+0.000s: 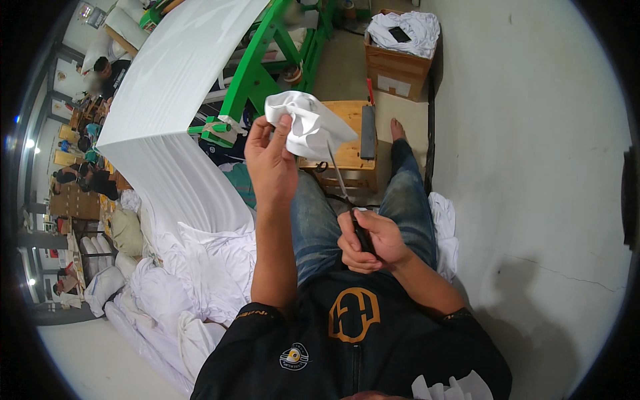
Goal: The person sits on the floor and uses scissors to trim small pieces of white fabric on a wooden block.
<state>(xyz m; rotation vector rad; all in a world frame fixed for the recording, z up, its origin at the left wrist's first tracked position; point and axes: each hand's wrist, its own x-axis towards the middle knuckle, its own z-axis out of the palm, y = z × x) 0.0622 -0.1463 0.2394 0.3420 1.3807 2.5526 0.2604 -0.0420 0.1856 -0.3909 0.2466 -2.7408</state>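
Raised in front of me, my left hand (270, 157) pinches a bunched piece of white fabric (303, 127) between thumb and fingers. My right hand (372, 241), lower and closer to my body, is wrapped round the black handle of a pair of scissors (340, 179). Their slim metal blade points up, and its tip is at the lower edge of the fabric; whether it touches cannot be told. Behind the fabric is a small wooden table (347, 150) with a grey block (368, 132) along its right side.
A green frame (260, 67) stands at the far left, beside a wide sheet of white fabric (180, 73) that drapes down into heaps (207, 267). A cardboard box (399, 70) of white cloth stands far ahead. The wall (527, 167) is on my right. Several people are at the far left.
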